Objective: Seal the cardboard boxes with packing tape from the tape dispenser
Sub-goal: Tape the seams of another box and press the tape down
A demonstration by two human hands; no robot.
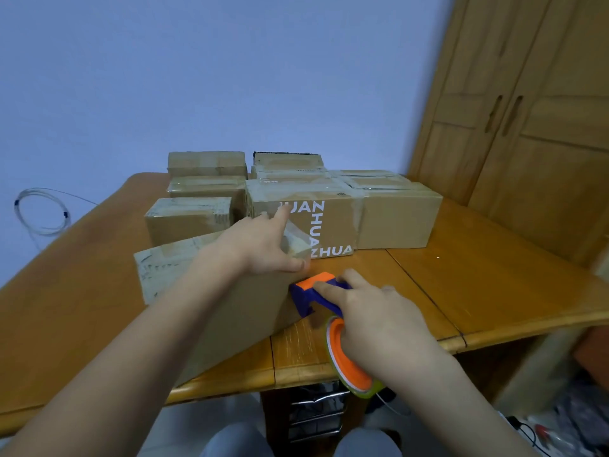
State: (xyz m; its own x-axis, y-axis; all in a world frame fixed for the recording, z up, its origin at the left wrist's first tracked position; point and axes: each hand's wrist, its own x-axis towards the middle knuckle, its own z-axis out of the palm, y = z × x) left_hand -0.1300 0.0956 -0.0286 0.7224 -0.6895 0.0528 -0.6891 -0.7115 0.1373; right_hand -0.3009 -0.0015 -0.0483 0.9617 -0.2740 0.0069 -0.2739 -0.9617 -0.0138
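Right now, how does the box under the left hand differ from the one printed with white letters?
The near box sits askew at the table's front edge, plain brown; the lettered box stands square in the back cluster, white lettering on its front. The left hand rests on the near box while the tape dispenser meets its corner; nothing touches the lettered box. Both are brown cardboard and carry clear tape.

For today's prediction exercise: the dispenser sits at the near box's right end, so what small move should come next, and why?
Probably pull the tape dispenser down that end face: the right hand grips it there, while the left hand presses tape on the near box.
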